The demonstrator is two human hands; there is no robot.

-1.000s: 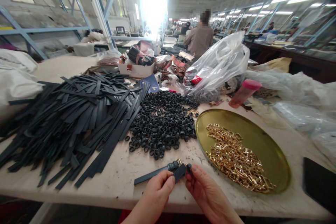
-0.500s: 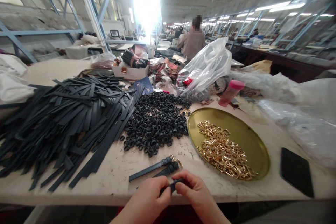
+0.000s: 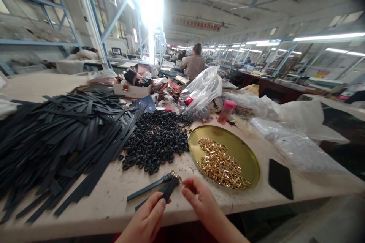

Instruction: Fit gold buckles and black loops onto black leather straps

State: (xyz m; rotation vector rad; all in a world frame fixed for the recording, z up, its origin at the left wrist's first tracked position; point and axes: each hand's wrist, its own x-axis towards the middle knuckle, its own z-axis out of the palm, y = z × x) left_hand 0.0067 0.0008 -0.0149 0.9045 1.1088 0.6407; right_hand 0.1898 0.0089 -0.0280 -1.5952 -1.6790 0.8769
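My left hand is closed on a black strap, pinched between thumb and fingers and pointing up and away. My right hand is just to its right, fingers bent and thumb apart from the index finger, with nothing visible between them. Beyond the hands, a black strap with a gold buckle lies on the table. A second buckled strap lies beside it, partly hidden by the held strap and my left hand.
Loose black straps are heaped at left. Small black loops are piled in the middle. A gold round tray holds gold buckles. Right of it lies a dark flat slab. Behind are a pink-lidded jar and plastic bags.
My hands have moved apart; the right has let go of the black strap. The left still grips it, now showing more length. The whole view has shifted to the right and up.
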